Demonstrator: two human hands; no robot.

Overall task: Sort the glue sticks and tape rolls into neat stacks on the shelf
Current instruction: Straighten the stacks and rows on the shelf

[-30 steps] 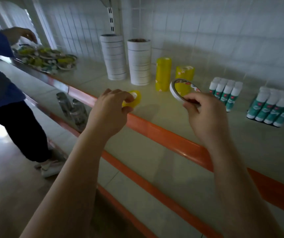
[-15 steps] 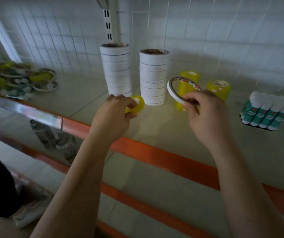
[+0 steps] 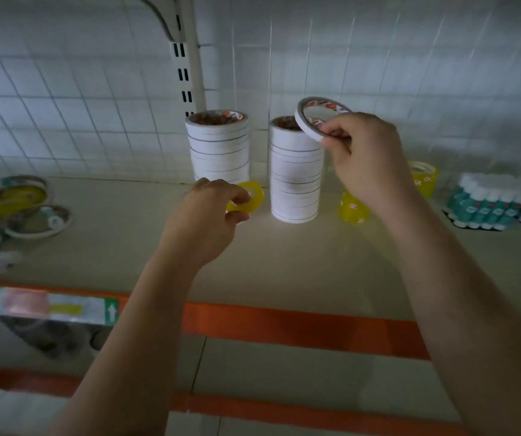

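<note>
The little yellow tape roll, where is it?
The little yellow tape roll is pinched in the left hand, just above the shelf, between the two white tape stacks.

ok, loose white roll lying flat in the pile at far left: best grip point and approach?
Judgement only: pinch the outer rim of the white roll across its thin wall, thumb in the open core, coming from above on its right side. It lies flat and that side faces bare shelf; other rolls crowd its left. Blurred there, so contact is unclear.

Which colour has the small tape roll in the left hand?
Yellow: the small tape roll in the left hand, seen in the head view.
</note>
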